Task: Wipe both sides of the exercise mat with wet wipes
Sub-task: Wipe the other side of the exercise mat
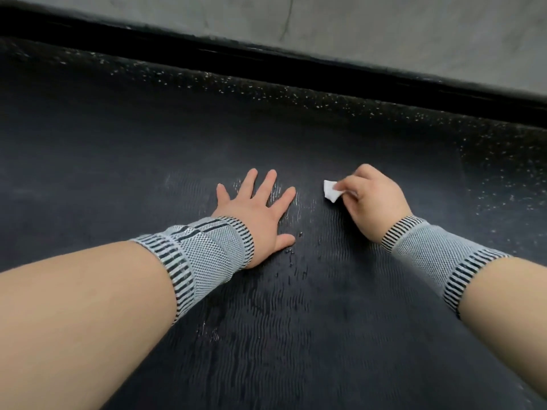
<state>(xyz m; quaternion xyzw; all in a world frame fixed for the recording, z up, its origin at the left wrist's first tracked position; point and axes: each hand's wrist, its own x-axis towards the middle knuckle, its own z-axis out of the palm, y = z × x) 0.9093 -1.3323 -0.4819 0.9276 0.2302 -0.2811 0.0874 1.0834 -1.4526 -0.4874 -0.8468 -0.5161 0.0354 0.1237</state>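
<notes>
A dark textured exercise mat (281,335) fills most of the view, lying flat, with wet streaks glinting near the middle. My left hand (257,211) presses flat on the mat, fingers spread and straight. To its right, my right hand (376,199) has its fingers curled and pinches a small folded white wet wipe (331,190), which sticks out to the left of the fingers, low over the mat; whether it touches the surface I cannot tell. Both wrists wear grey striped knit bands.
Black rubber floor with white speckles (325,99) shows beyond the mat's far edge and at the right. A black skirting strip (266,59) runs along a grey wall (355,22) at the top. A few tiny dark crumbs (291,253) lie by my left thumb.
</notes>
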